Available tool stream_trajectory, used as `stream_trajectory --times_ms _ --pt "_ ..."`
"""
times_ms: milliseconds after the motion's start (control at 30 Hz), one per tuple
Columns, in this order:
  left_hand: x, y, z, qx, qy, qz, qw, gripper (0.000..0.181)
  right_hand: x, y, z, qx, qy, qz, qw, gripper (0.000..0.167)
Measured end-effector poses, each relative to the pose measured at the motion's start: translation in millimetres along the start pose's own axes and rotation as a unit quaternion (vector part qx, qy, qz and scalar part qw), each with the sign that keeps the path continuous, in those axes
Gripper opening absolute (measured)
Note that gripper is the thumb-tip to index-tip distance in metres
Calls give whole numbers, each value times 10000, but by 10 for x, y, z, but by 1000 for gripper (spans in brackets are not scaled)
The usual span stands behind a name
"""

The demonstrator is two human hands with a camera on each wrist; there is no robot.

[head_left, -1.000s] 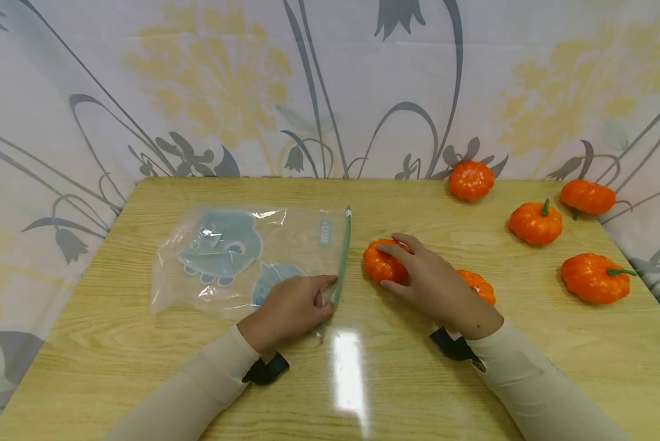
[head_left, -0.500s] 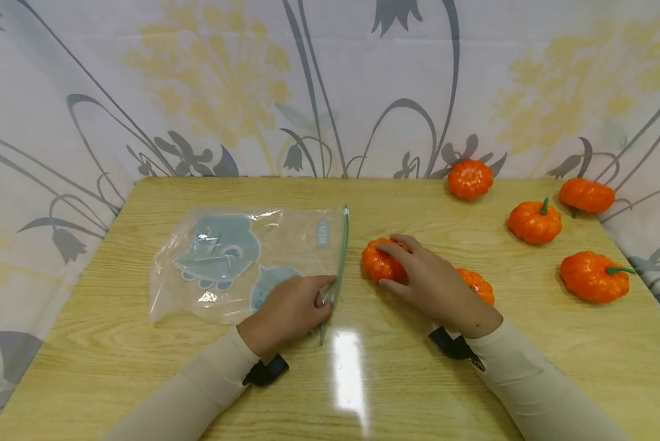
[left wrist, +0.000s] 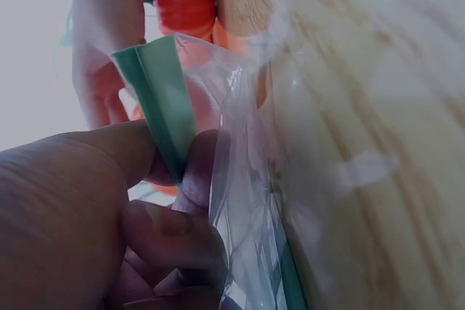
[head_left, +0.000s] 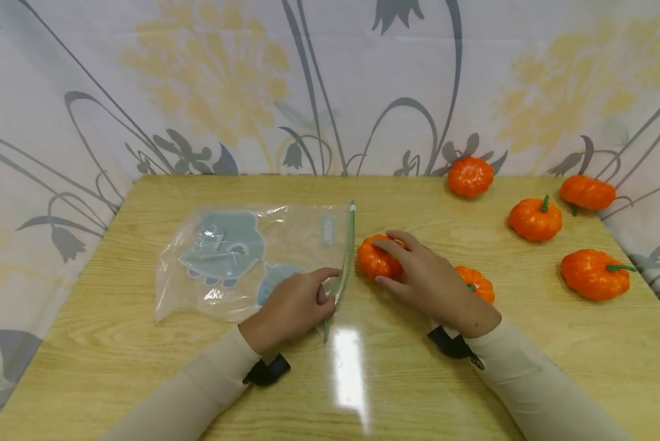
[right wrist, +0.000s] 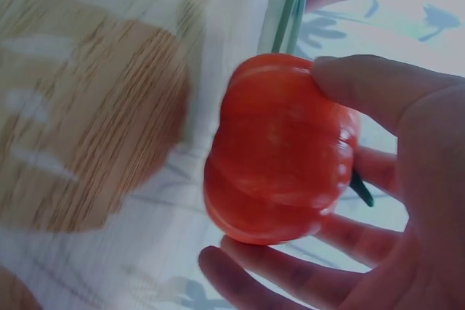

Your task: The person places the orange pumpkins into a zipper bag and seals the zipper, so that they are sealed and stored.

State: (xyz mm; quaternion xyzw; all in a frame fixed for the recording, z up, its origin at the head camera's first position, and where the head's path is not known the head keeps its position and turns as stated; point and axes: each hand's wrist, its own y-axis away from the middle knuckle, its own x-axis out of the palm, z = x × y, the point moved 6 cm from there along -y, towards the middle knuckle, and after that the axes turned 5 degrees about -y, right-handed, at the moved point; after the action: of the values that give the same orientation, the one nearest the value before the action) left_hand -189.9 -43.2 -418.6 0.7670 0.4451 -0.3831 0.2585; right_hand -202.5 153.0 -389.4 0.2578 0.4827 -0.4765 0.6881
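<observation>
A clear plastic bag [head_left: 302,233] with blue cartoon prints and a green zip edge [left wrist: 163,99] lies flat on the left of the table. The left hand [head_left: 291,309] pinches the green edge near its lower part between thumb and fingers; in the left wrist view the edge stands raised there. Just right of the bag's edge, the right hand [head_left: 431,282] holds an orange pumpkin [head_left: 375,258], thumb on one side and fingers curled round the other. The right wrist view shows this pumpkin [right wrist: 280,150] with its green stem towards the palm.
Another pumpkin [head_left: 475,285] sits beside the right wrist, partly hidden. Further right and back are more pumpkins [head_left: 470,177], [head_left: 535,220], several in all, one near the right edge [head_left: 594,275]. A patterned cloth [head_left: 363,79] hangs behind the wooden table [head_left: 225,392].
The bag and its green edge have shifted slightly right, with the left hand's fingers. The right hand and its pumpkin have moved a little left, closer to the edge.
</observation>
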Motion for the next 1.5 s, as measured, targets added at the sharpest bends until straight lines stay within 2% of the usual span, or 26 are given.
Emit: stream_trajectory --times_ms 167,333,467,600,1000,1500 --pt "15 0 -15 65 -43 9 10000 47 -33 8 72 -167 -28 -269 9995 65" --pt "15 -2 -30 139 -41 -89 9999 46 -71 13 158 -511 -132 -615 9967 64" --pt "16 -3 -55 249 10 -86 9997 46 -71 22 202 -714 -217 -730 9945 64" --pt "23 4 -66 295 67 -71 9995 47 -57 26 223 -780 -259 -720 9940 64" --pt "-25 13 -81 341 401 -380 9979 49 -1 8 175 -705 -188 -666 9951 65" --pt "-65 31 -158 735 602 -601 9937 48 61 -16 113 -428 -703 -292 9962 82"
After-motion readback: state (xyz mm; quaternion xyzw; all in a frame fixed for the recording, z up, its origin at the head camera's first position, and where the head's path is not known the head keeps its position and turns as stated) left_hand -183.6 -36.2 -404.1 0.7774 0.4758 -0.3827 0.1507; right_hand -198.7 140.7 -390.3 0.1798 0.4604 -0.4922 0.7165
